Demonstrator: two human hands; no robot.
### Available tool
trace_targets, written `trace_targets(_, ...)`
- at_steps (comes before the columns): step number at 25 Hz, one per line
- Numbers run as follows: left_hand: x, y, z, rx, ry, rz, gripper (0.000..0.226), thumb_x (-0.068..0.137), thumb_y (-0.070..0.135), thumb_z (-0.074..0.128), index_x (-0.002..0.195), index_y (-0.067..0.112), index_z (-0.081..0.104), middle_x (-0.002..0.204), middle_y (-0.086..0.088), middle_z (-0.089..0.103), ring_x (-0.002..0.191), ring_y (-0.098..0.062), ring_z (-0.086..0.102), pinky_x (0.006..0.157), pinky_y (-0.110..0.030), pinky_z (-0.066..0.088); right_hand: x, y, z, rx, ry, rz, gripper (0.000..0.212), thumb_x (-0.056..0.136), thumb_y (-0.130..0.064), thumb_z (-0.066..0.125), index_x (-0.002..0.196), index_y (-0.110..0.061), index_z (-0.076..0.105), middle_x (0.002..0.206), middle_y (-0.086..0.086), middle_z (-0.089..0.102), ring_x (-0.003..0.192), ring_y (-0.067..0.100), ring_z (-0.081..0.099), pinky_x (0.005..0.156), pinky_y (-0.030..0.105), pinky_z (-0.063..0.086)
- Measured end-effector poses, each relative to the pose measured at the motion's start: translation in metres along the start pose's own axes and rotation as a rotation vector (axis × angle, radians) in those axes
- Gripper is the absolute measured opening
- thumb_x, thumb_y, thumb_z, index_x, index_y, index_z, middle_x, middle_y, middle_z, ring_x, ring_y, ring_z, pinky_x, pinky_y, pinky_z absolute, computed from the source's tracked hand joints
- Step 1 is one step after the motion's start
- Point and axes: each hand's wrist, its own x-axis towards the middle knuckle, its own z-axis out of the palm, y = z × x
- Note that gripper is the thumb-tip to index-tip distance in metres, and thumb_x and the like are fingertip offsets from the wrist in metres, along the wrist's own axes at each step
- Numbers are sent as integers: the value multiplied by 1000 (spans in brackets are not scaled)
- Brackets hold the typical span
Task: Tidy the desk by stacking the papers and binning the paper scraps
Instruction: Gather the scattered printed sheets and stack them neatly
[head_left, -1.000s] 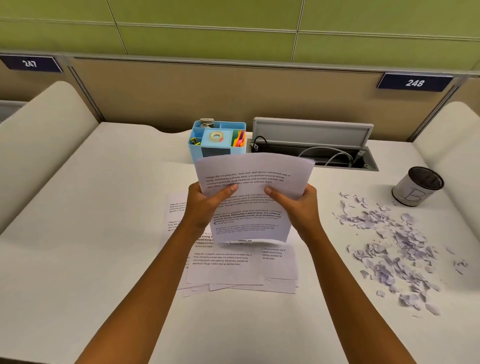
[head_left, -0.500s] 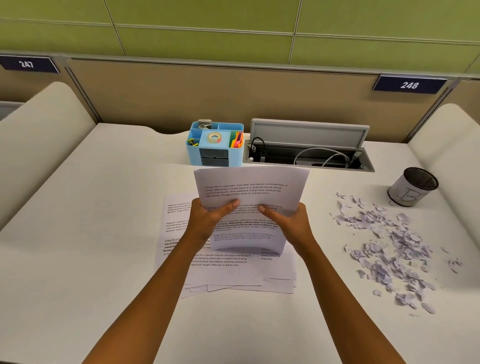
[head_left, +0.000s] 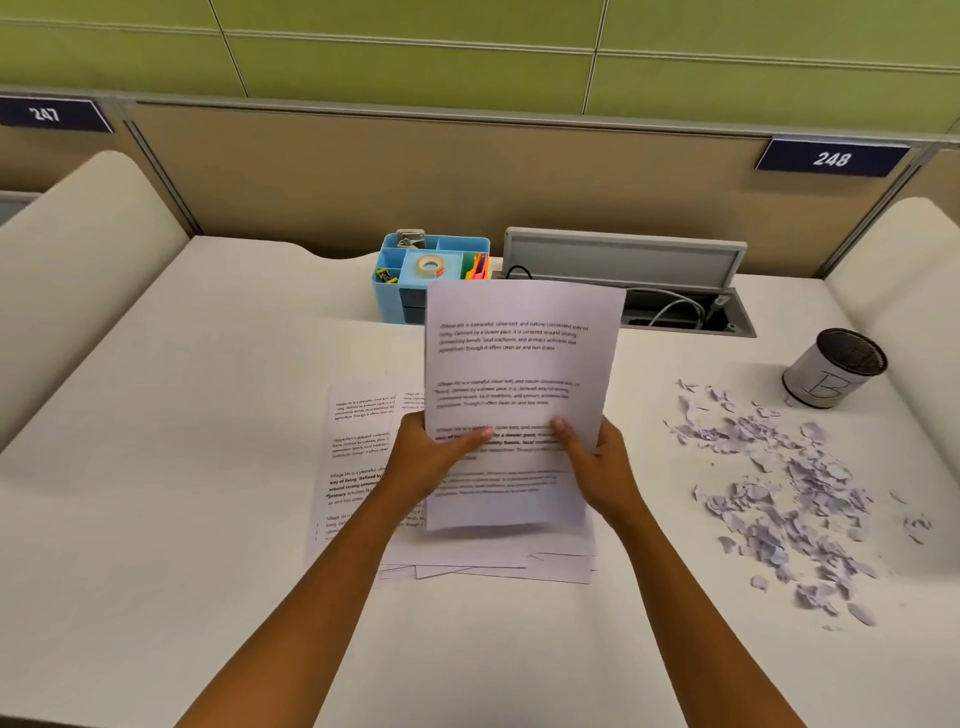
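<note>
Papers (head_left: 522, 364) were held up over the middle of the desk (head_left: 156, 467), left hand (head_left: 426, 462) and right hand (head_left: 597, 467) each pinching a side edge, thumbs on the printed face. More sheets (head_left: 358, 441) lay loosely spread flat underneath. Paper scraps (head_left: 779, 493) were scattered off to the right, near a small bin (head_left: 831, 371) at the far right.

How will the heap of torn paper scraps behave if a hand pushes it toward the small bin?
The paper scraps look tiny, thin and curled, so probably very light. They lie loose and spread apart, so a push would likely scatter some rather than move them together.
</note>
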Motion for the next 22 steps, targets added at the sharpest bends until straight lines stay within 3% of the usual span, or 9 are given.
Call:
trace_targets(2, 2, -4, -2, 4, 26, 1, 29, 77, 53, 75, 97, 33, 74, 97, 10, 77, 90, -8, 73, 78, -26, 59, 0, 6, -14, -48, 63, -10, 36, 94, -38, 60, 124, -17, 60, 109, -8, 72, 94, 7, 70, 73, 20, 58)
trace_targets(4, 6, -16, -7, 152, 218, -70, 36, 85, 57, 66, 106, 28, 70, 108, 6, 73, 99, -11, 67, 86, -31, 54, -2, 15, -29, -58, 129, 16, 32, 94, -38, 59, 121, -23, 61, 110, -11, 70, 94, 3, 69, 76, 21, 59)
trace_targets(6, 10, -34, -16, 465, 386, -214, 59, 81, 53, 74, 126, 18, 59, 128, -5, 58, 118, -23, 54, 92, -40, 50, -5, 22, -42, -55, 182, 51, 21, 93, -39, 60, 114, -34, 61, 106, -15, 71, 92, 1, 69, 74, 20, 59)
trace_targets(9, 11, -49, -21, 808, 363, -314, 89, 71, 48, 84, 139, 9, 41, 140, -15, 40, 132, -34, 36, 102, -48, 42, -9, 29, -55, -36, 242, 80, 22, 93, -40, 62, 114, -33, 63, 106, -14, 73, 94, 7, 70, 74, 22, 59)
trace_targets(12, 20, -45, -22, 803, 338, -370, 101, 66, 42, 89, 141, 7, 32, 147, -18, 30, 134, -39, 33, 104, -51, 42, -11, 30, -61, -34, 276, 103, 39, 93, -40, 62, 126, -20, 60, 114, -5, 71, 99, 15, 70, 81, 35, 59)
trace_targets(16, 27, -38, -21, 703, 369, -482, 116, 60, 35, 95, 144, 5, 22, 149, -23, 29, 132, -42, 43, 99, -49, 46, -12, 32, -63, -30, 298, 109, 39, 93, -40, 61, 127, -20, 59, 115, -4, 71, 100, 17, 69, 83, 38, 59)
trace_targets(19, 28, -41, -27, 599, 389, -478, 105, 55, 34, 97, 132, 3, 34, 131, -21, 53, 117, -38, 58, 89, -47, 53, -14, 33, -63, -17, 309, 121, 40, 93, -40, 61, 127, -19, 59, 115, -3, 71, 101, 20, 69, 84, 41, 58)
trace_targets(22, 21, -48, -28, 518, 379, -382, 62, 68, 30, 91, 116, 6, 60, 115, -11, 70, 103, -31, 67, 86, -45, 57, -14, 33, -63, -30, 306, 127, 39, 92, -42, 61, 126, -22, 60, 113, -5, 71, 99, 18, 69, 83, 40, 59)
